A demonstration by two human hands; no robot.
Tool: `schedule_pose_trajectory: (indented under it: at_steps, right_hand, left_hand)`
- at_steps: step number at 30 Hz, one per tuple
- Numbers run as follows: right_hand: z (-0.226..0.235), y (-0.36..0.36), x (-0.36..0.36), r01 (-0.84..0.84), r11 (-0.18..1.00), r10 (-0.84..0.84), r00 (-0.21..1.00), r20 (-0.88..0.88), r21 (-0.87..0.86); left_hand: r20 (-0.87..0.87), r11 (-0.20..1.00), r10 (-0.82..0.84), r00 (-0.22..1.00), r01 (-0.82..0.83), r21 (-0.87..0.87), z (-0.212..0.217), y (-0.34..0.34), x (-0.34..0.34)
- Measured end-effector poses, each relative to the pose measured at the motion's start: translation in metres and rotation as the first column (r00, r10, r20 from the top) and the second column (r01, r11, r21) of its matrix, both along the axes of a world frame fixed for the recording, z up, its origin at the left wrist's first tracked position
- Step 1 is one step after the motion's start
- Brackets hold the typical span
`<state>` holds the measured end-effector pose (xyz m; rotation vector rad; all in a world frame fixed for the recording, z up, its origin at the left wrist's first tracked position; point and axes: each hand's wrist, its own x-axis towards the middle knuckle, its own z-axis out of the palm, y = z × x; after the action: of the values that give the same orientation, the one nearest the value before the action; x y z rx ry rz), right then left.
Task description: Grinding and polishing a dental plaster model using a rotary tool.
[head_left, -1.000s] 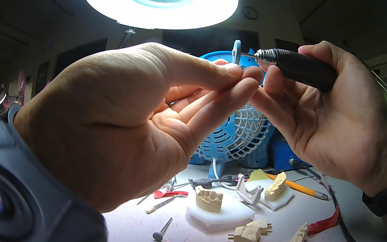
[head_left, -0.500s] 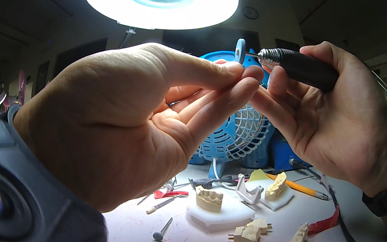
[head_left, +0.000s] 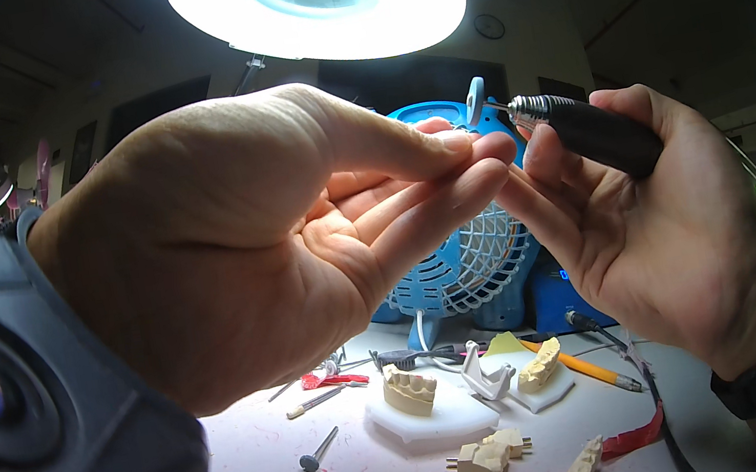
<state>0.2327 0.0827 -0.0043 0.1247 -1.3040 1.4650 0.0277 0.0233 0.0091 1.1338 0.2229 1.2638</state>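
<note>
My left hand [head_left: 296, 219] is raised in the centre, thumb pressed against its fingertips. Whatever that pinch holds is hidden or too small to make out. From the right, my right hand [head_left: 661, 211] wraps round a black rotary handpiece [head_left: 594, 133] with a ribbed silver nose. A thin shank at its tip carries a light-blue grinding wheel [head_left: 475, 101], which stands just above and beyond my left thumb tip. Fingers of my right hand reach across to the left fingertips and appear to rest against them.
Below lie tooth models: a plaster one [head_left: 409, 390] on a white base, a yellowish one [head_left: 539, 364], and a pinned block [head_left: 487, 457]. A mounted grinding bit [head_left: 318, 451] and an orange pencil [head_left: 599, 371] lie nearby. Behind stands a blue fan [head_left: 444, 275]; a bright ring lamp [head_left: 205, 16] hangs above.
The handpiece and its wheel have shifted slightly right, away from my left thumb. My left hand has barely moved, and the things on the table stay put.
</note>
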Motion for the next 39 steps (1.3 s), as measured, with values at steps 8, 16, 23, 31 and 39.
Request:
schedule_pose_trajectory:
  at_steps: [8,16,23,31,39]
  right_hand:
    - [0.005,-0.001,0.0,0.008,0.988,-0.011,1.0,-0.021,-0.155]
    - [0.004,0.009,0.002,0.004,0.995,-0.006,1.0,-0.015,-0.104]
    - [0.004,0.009,0.002,-0.018,0.994,0.016,1.0,-0.017,-0.111]
    - [0.007,0.002,-0.002,-0.04,0.992,0.041,0.999,0.001,-0.118]
    - [0.002,-0.003,-0.01,0.062,0.997,-0.064,0.997,-0.053,-0.034]
  left_hand:
    - [0.001,1.0,0.011,1.0,-0.011,-0.012,0.006,0.029,-0.027]
    - [0.002,1.0,0.021,1.0,-0.02,-0.024,0.006,0.024,-0.021]
    - [0.001,0.999,0.029,1.0,-0.029,-0.033,0.007,0.025,-0.022]
    - [0.001,0.998,0.039,0.999,-0.039,-0.042,0.008,0.026,-0.021]
    - [0.032,0.996,0.037,0.999,-0.035,-0.082,0.004,0.023,-0.022]
